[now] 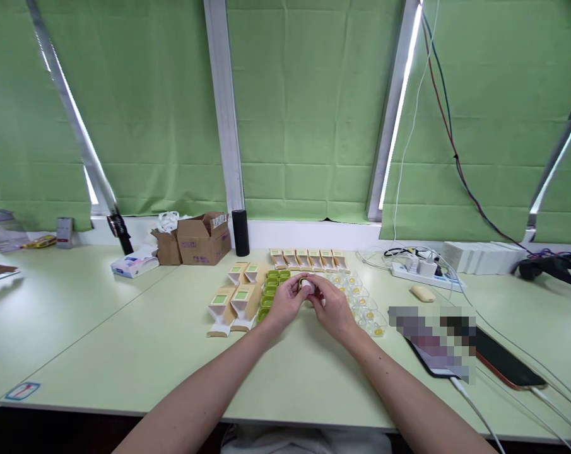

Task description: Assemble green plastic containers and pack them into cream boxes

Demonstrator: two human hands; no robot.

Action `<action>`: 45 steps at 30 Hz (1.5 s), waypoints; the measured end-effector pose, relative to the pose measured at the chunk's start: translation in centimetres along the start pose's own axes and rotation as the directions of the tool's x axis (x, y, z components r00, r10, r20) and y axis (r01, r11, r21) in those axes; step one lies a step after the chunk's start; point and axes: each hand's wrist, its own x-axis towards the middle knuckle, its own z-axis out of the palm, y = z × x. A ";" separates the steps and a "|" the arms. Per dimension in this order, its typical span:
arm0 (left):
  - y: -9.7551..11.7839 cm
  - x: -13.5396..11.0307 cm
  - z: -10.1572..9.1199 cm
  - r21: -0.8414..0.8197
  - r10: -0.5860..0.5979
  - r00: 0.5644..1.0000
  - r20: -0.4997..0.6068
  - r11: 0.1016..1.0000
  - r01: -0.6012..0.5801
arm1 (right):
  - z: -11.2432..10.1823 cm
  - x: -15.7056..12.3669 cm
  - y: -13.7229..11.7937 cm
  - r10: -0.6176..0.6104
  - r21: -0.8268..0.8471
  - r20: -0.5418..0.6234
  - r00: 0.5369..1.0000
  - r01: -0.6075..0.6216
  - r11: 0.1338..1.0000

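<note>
Left hand [284, 302] and right hand [333, 307] meet over the pale table [308, 378], fingertips of both pinching a small white-and-dark piece [308, 287] between them, green cups [268, 293] near on the left, clear cups [362, 302] with yellow centres on the right, open cartons [223, 305] farther left.

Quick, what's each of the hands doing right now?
Left hand: closed, holding a small white piece.
Right hand: closed, fingertips on the same piece.

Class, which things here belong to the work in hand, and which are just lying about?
Work, apparently:
- small item between left hand and right hand
- green containers
- clear containers
- small cartons

Lying about, apparently:
- phones
- power strip
- cardboard box
- black cylinder
</note>
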 end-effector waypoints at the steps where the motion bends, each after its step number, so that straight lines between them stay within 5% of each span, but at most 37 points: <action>1: 0.0 0.0 0.0 -0.005 -0.004 1.000 -0.005 1.000 0.004 | -0.1 0.0 -0.1 0.011 0.004 0.008 1.000 -0.011 1.000; 15: 1.2 -0.3 0.0 -0.180 -0.100 0.994 0.043 0.978 0.106 | -0.4 0.3 -0.3 0.260 0.118 0.021 0.965 -0.260 0.958; 19: 1.5 -0.3 -0.5 -0.042 -0.078 0.997 -0.025 0.996 0.077 | -0.4 0.8 -0.5 0.421 0.304 -0.019 0.907 -0.396 0.866; 22: 1.6 -0.5 -0.8 0.186 0.065 0.992 -0.107 0.982 -0.045 | -0.4 1.2 -0.5 0.536 0.492 0.028 0.844 -0.479 0.727; 24: 1.8 -0.6 -0.9 0.382 0.227 0.970 -0.088 0.907 -0.178 | -0.4 1.5 -0.5 0.586 0.582 0.068 0.807 -0.510 0.633; 27: 2.3 -1.0 -0.9 0.627 0.436 0.897 0.070 0.681 -0.380 | -0.6 1.8 -0.8 0.642 0.653 0.134 0.755 -0.554 0.516; 30: 2.7 -1.2 -0.8 0.734 0.488 0.840 0.237 0.477 -0.484 | -0.7 1.9 -1.0 0.688 0.688 0.171 0.706 -0.585 0.430; 33: 2.5 -1.2 -0.8 0.759 0.465 0.831 0.304 0.409 -0.507 | -0.8 1.9 -1.1 0.708 0.703 0.199 0.678 -0.602 0.379; 38: 1.7 -0.8 -1.1 0.713 0.439 0.862 0.254 0.517 -0.473 | -1.1 1.8 -1.4 0.687 0.687 0.236 0.687 -0.618 0.383; 45: 1.7 -0.1 -1.1 0.513 0.303 0.953 -0.019 0.821 -0.250 | -1.7 1.9 -1.2 0.678 0.644 0.224 0.700 -0.628 0.436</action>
